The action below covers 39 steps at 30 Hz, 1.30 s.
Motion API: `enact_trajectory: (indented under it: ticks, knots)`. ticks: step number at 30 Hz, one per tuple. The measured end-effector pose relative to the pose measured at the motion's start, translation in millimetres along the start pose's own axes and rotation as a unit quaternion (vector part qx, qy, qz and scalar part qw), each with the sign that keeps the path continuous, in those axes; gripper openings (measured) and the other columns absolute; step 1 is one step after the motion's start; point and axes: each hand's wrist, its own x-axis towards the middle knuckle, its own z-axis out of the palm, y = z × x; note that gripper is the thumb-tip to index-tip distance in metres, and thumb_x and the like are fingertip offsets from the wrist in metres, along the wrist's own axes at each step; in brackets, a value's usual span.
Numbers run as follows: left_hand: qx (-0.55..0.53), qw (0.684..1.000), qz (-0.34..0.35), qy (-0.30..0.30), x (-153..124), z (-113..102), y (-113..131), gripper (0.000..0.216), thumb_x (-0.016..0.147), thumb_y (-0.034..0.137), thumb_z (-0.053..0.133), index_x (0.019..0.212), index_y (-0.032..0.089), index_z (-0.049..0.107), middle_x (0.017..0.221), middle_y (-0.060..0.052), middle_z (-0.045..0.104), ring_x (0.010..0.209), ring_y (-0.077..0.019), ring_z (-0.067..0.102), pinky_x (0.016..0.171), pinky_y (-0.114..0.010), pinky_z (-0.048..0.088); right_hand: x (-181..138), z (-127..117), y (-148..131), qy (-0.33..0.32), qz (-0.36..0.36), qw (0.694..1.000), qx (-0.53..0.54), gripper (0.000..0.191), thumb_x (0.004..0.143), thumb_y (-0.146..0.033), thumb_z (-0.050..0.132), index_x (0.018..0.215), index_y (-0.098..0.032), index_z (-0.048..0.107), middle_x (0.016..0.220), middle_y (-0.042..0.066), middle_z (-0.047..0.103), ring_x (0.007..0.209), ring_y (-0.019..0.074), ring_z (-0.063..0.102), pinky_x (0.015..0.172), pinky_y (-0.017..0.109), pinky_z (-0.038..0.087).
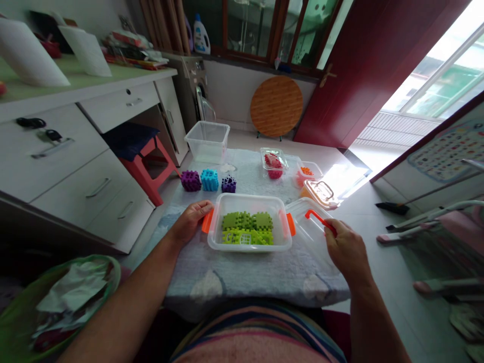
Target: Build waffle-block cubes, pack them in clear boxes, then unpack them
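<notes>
A low bench point(257, 275) draped in a pale blue-grey cloth fills the middle of the view. On its near part sits a clear plastic box point(249, 197) holding green blocks point(247, 228). Just right of the box lies its clear lid point(308, 229). The right hand point(346, 249) is closed around the lid's orange handle point(315, 217). The left hand point(191, 219) rests loosely at the box's left end, fingers half-curled against an orange latch point(207, 221), gripping nothing. Behind the box stand 3 small cubes point(209, 179), purple, blue and dark purple.
</notes>
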Motion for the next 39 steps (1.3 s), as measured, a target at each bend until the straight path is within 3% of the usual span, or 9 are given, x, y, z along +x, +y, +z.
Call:
enact_trajectory:
  ticks: [10,14,17,19,21,23,28,33,39]
  knots:
    - [-0.075,0.997,-0.029,-0.014,2,0,3,0.030,0.069,0.037,0.078,0.072,0.013,0.060,0.061,0.001,0.061,0.050,-0.0096,0.054,0.050,-0.019,0.044,-5,-28,-2,-0.181,0.025,0.983,0.017,0.025,0.082,-0.033,0.046,0.083,-0.023,0.069,0.074,0.003,0.071,0.069,0.0204,0.064,0.065,0.030,0.045]
    - [-0.112,0.993,-0.025,-0.005,3,0,3,0.027,0.068,0.033,0.079,0.070,0.014,0.059,0.060,0.002,0.060,0.050,-0.0089,0.054,0.050,-0.018,0.044,-14,-57,18,-0.145,0.042,0.988,0.020,0.023,0.081,-0.038,0.051,0.084,-0.023,0.069,0.071,0.001,0.070,0.065,0.0190,0.064,0.060,0.029,0.045]
    - [-0.139,0.990,-0.022,-0.001,4,1,3,0.026,0.069,0.032,0.079,0.069,0.013,0.060,0.060,0.002,0.060,0.051,-0.0084,0.054,0.051,-0.018,0.045,-19,-78,23,-0.080,0.047,0.995,0.042,0.024,0.081,-0.041,0.055,0.090,-0.024,0.070,0.068,0.000,0.068,0.060,0.0179,0.062,0.056,0.027,0.045]
    - [-0.156,0.987,-0.021,0.006,4,2,3,0.025,0.070,0.031,0.078,0.070,0.013,0.061,0.062,0.002,0.062,0.052,-0.0088,0.055,0.053,-0.019,0.046,-17,-83,12,-0.013,0.029,0.996,0.081,0.024,0.083,-0.041,0.057,0.094,-0.023,0.069,0.072,0.001,0.069,0.061,0.0172,0.062,0.056,0.027,0.046]
    - [-0.169,0.985,-0.021,0.011,5,3,1,0.023,0.071,0.029,0.078,0.071,0.012,0.063,0.064,0.001,0.064,0.054,-0.0096,0.057,0.055,-0.020,0.048,-10,-78,-11,0.051,-0.029,0.989,0.135,0.022,0.085,-0.037,0.059,0.098,-0.022,0.069,0.081,0.003,0.069,0.068,0.0170,0.062,0.063,0.027,0.048]
    - [-0.175,0.984,-0.019,0.010,6,2,-1,0.022,0.071,0.029,0.078,0.073,0.012,0.064,0.066,-0.001,0.066,0.057,-0.0109,0.059,0.057,-0.021,0.049,2,-65,-41,0.060,-0.109,0.974,0.191,0.017,0.089,-0.032,0.057,0.098,-0.022,0.068,0.090,0.004,0.068,0.077,0.0170,0.062,0.070,0.028,0.049]
    - [-0.182,0.983,-0.018,0.013,6,-2,-3,0.024,0.071,0.032,0.079,0.074,0.011,0.067,0.066,-0.001,0.066,0.058,-0.0118,0.061,0.059,-0.022,0.050,28,-18,-108,-0.041,-0.271,0.934,0.228,0.022,0.097,-0.022,0.046,0.100,-0.021,0.068,0.091,0.006,0.064,0.083,0.0167,0.059,0.076,0.029,0.047]
    - [-0.196,0.980,-0.030,0.005,5,-2,0,0.025,0.070,0.033,0.080,0.076,0.012,0.068,0.070,-0.002,0.068,0.062,-0.0130,0.063,0.060,-0.022,0.051,39,8,-130,-0.085,-0.303,0.926,0.211,0.024,0.098,-0.019,0.044,0.101,-0.021,0.068,0.089,0.005,0.062,0.082,0.0162,0.057,0.076,0.029,0.044]
    - [-0.184,0.982,-0.027,-0.026,1,-2,3,0.033,0.065,0.036,0.084,0.079,0.014,0.065,0.068,-0.001,0.066,0.058,-0.0116,0.060,0.057,-0.021,0.050,36,17,-135,-0.124,-0.288,0.930,0.195,0.026,0.096,-0.018,0.045,0.102,-0.021,0.070,0.088,0.005,0.062,0.081,0.0161,0.057,0.076,0.029,0.043]
